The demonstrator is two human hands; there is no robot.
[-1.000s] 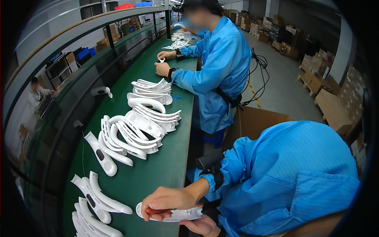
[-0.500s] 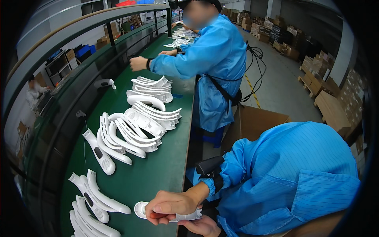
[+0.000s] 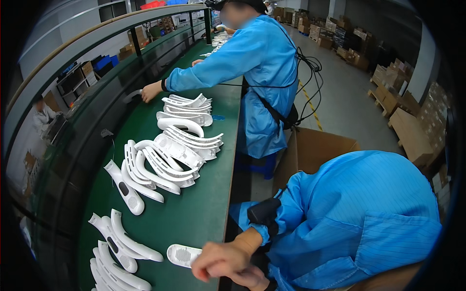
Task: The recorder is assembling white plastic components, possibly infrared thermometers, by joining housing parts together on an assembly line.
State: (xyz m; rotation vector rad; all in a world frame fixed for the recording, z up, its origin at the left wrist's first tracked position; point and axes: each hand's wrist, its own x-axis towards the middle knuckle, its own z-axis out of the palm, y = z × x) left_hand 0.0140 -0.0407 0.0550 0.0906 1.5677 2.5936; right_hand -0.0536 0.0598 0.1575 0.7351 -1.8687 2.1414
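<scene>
My right hand, with a black device strapped at its wrist, is over a white curved plastic part. Its fingers are curled and smeared by motion; what they hold is hidden. The part's rounded, grilled end sticks out to the left over the green bench. Beneath my right hand, at the bench edge, my left hand appears to hold the covered end of that part; its fingertips are hidden. To the left, on the bench, lie several similar white curved parts.
A long row of white curved parts lies along the green bench. Farther along, a co-worker in a blue coat reaches across it. A cardboard box stands beside the bench. A dark rail borders the far side.
My right hand has shifted right and lower, uncovering more of the grilled end. The orange-red thing seen under its fingers is out of sight. The co-worker's hand has reached left to a part beside the rail.
</scene>
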